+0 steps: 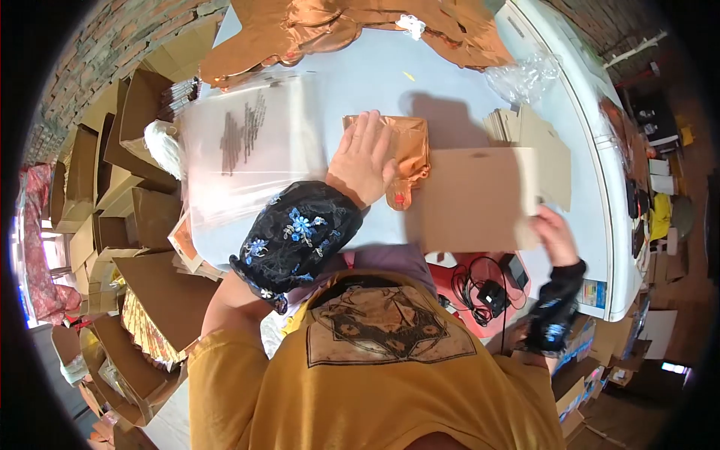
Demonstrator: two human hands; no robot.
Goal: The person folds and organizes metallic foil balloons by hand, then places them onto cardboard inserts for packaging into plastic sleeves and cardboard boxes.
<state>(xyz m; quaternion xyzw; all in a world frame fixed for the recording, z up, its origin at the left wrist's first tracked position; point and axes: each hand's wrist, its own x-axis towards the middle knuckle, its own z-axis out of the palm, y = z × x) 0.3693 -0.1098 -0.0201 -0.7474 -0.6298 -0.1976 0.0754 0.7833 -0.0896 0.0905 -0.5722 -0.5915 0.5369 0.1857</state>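
My left hand (364,157) lies flat with its fingers stretched out, on a folded piece of shiny copper-coloured foil (411,146). A narrow tab with a red mark sticks out at the foil's near end; it looks like a deflated foil balloon. My right hand (553,234) grips the right edge of a flat cardboard sheet (476,199). That sheet is held just right of the foil and casts a shadow on the table. Part of the foil is hidden beneath my left hand.
Clear plastic bags (255,150) lie stacked on the left of the white table (367,71). More copper foil (360,30) spreads across the far side. Cardboard pieces (536,146) and crumpled clear plastic (529,75) are at the right. Black cables (472,289) lie on a red surface below.
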